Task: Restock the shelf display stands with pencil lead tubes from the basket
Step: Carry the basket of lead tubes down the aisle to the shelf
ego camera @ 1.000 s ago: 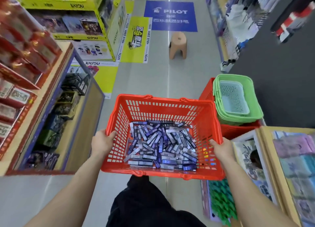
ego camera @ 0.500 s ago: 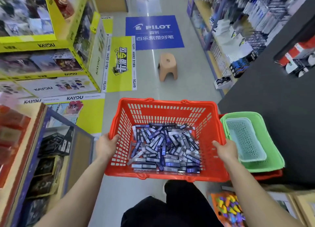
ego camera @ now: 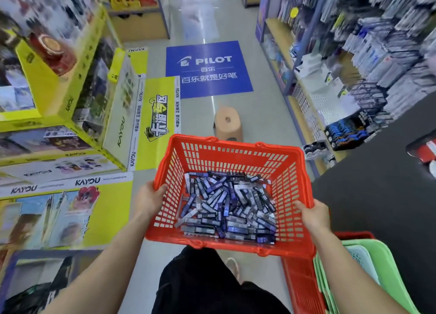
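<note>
We hold the red slotted plastic basket (ego camera: 236,158) with the left hand (ego camera: 147,199) clasping its left rim and the right hand (ego camera: 312,215) clasping its right rim. The small blue-and-grey pencil lead tubes (ego camera: 226,205) lie heaped on the basket floor. We carry the basket level, steering around the tan plastic stool (ego camera: 228,125) just beyond its far rim, towards the stationery shelving (ego camera: 377,54) beyond its right side.

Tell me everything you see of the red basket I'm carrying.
The red basket is plastic-looking, rectangular, with slotted walls and a solid rim. It is held up above the aisle floor, the left hand gripping its left rim and the right hand its right rim. A loose heap of blue, purple and grey pencil lead tubes covers its bottom.
</note>
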Tool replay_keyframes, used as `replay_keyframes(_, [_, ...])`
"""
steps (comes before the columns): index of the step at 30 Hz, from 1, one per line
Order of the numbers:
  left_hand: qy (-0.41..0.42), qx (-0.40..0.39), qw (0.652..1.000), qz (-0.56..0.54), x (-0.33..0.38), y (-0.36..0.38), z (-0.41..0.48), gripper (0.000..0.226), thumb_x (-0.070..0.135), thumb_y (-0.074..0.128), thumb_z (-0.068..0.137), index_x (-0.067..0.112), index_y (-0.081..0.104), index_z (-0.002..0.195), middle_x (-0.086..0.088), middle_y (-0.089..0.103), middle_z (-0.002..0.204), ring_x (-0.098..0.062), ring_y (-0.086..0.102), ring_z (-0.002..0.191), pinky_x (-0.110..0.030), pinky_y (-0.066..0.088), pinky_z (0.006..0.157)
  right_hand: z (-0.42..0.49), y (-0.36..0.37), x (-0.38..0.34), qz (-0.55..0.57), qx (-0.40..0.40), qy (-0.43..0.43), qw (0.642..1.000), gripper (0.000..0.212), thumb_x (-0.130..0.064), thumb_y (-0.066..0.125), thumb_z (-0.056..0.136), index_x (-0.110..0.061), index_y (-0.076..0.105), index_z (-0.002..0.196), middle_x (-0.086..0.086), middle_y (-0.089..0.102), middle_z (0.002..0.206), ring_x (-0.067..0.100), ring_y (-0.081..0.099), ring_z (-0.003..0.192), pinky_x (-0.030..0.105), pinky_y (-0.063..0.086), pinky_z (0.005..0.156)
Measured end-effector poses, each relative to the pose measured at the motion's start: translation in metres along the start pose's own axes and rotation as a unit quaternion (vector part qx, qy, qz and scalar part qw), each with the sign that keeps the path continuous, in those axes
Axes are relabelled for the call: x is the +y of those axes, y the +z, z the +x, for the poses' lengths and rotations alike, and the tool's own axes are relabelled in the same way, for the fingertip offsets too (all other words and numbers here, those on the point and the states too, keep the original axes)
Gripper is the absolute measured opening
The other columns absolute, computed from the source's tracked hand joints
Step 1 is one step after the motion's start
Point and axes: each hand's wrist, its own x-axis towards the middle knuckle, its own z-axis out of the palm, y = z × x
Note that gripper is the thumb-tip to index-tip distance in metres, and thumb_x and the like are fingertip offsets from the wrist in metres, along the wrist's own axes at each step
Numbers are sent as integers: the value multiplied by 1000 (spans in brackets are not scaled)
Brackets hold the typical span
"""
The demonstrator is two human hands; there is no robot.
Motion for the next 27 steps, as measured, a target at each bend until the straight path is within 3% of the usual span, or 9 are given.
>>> replay_keyframes(5, [20,-3,1000,3,84,29,103,26,27,66,97,3,71,106,-7,69,77,1,49,50,-22,33,47,94,20,-71,10,19,15,1000,11,-22,72,90,-14,73,98,10,73,88,32,70,81,44,57,79])
replay_keyframes(7, [34,-17,999,6,110,37,136,27,27,65,98,2,70,107,-10,72,83,-7,58,54,-24,40,50,122,24,-92,-1,24,18,1000,11,-24,72,90,-16,73,98,9,73,88,32,70,80,44,57,79])
replay_keyframes(10, [48,-50,998,10,164,57,211,27,28,66,97,4,71,107,-16,76,92,-31,71,76,-37,55,71,179,33,-131,-5,49,33,998,13,-26,73,89,-17,74,98,5,74,85,26,70,73,41,58,75])
replay_keyframes(13, [71,-75,994,16,226,73,270,25,29,66,97,7,72,107,-14,77,92,-32,73,79,-45,59,79,222,31,-168,11,72,57,996,12,-27,74,89,-19,73,98,3,75,84,27,72,72,48,61,74])
replay_keyframes(20, [118,-117,984,61,384,130,385,25,34,65,96,11,73,105,-10,75,82,-31,72,75,-38,55,71,332,19,-226,32,120,112,986,18,-31,73,89,-19,73,101,2,75,85,29,73,73,52,61,75])
replay_keyframes(24, [146,-143,975,85,476,184,441,26,36,62,98,14,70,110,-3,73,79,-17,68,62,-29,48,59,411,11,-240,73,135,136,979,17,-27,72,90,-14,73,101,11,75,88,38,72,79,57,59,77])
replay_keyframes(27, [163,-172,968,86,552,231,472,25,35,60,100,16,66,114,-5,76,85,-16,72,60,-30,55,60,468,-5,-251,90,157,155,971,17,-28,72,91,-15,73,102,12,75,88,37,72,80,55,59,78])
